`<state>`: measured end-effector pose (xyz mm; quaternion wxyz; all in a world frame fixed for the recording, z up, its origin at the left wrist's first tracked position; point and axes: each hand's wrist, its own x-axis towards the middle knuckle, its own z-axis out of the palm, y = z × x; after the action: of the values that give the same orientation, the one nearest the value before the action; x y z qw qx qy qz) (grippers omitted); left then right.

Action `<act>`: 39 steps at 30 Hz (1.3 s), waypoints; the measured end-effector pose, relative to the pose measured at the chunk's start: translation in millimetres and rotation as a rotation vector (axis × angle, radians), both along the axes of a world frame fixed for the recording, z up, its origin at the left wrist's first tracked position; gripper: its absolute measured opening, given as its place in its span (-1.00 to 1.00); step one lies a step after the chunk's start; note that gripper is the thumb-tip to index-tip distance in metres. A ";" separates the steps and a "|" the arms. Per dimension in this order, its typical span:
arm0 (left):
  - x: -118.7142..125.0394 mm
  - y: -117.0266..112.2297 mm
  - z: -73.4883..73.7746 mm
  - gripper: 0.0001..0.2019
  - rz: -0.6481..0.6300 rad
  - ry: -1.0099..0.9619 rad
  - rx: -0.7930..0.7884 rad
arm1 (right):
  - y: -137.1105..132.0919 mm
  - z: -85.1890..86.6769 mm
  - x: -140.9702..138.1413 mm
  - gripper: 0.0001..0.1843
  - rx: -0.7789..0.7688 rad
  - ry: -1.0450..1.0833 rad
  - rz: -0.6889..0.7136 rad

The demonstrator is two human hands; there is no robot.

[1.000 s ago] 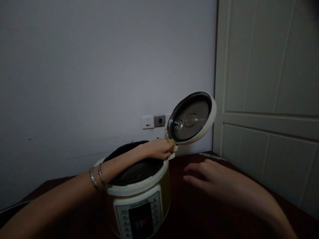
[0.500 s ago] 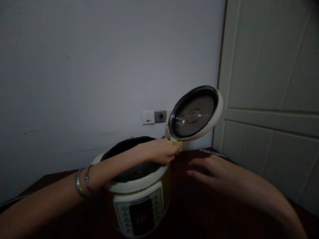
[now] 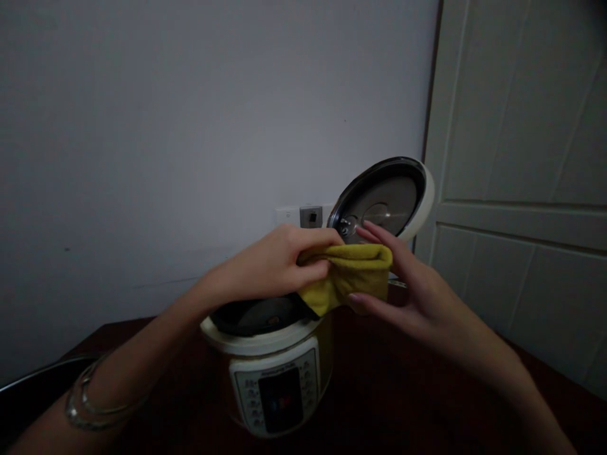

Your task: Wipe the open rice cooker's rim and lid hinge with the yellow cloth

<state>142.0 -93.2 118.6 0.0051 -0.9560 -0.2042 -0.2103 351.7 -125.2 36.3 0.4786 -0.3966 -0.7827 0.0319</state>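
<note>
A folded yellow cloth [image 3: 355, 275] hangs above the right rim of a white electric pressure cooker [image 3: 270, 341]. My left hand [image 3: 289, 262], with bangles at the wrist, pinches its left side between thumb and fingers. At the cloth's right end, my right hand [image 3: 408, 278] has its thumb in front and fingers behind, closed around that edge. The cooker's round lid [image 3: 384, 196] stands tilted up behind the hands, its metal inner face partly hidden by them. Inside the cooker is a dark pot, part of which my left hand covers.
The cooker stands on a dark red tabletop [image 3: 379, 379] against a pale wall [image 3: 190, 126] with sockets [image 3: 312, 217]. A white panelled door [image 3: 521, 158] rises at the right. A dark rounded rim [image 3: 52, 366] shows at the lower left.
My left hand has lifted the yellow cloth up from beside the lid hinge, and more of it shows. My right hand has come up and left from near the table to the cloth.
</note>
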 end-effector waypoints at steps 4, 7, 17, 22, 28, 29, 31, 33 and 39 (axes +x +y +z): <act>-3.7 -7.3 -8.6 -0.78 0.051 -0.132 0.151 | 7.8 -4.1 -8.3 -0.39 -0.070 0.055 0.115; -9.3 -9.9 -15.3 -0.79 0.108 -0.213 0.187 | 10.7 -4.3 -11.6 -0.60 -0.091 0.109 0.104; -49.6 -31.8 -65.7 -0.68 0.062 -0.462 -0.636 | -5.7 -3.9 -23.9 -0.65 -0.266 0.134 0.245; -62.0 -27.7 -84.6 -0.76 -0.040 -0.628 -0.723 | 3.2 -11.9 -29.6 -0.76 -0.391 0.176 0.642; -66.4 -21.5 -90.1 -0.63 -0.169 -0.569 -0.683 | 14.5 -13.9 -34.0 -0.56 -0.576 0.226 0.925; -66.7 -21.1 -90.0 -0.61 -0.171 -0.568 -0.662 | 15.1 -14.5 -35.3 -0.49 -0.605 0.241 0.883; -68.1 -20.2 -89.2 -0.59 -0.145 -0.583 -0.609 | 15.1 -16.8 -39.8 -0.45 -0.668 0.238 0.761; -72.0 -19.2 -87.4 -0.57 -0.086 -0.612 -0.558 | 13.6 -18.7 -46.7 -0.46 -0.729 0.196 0.644; -103.5 -8.6 -78.7 -0.61 -0.001 -0.733 -0.559 | 19.7 6.7 -72.4 -0.50 -0.532 0.163 0.290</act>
<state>38.5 -101.8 40.0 -0.3255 -0.7834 -0.2408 -0.4716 279.3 -105.5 43.0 0.4097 -0.3881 -0.7544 0.3352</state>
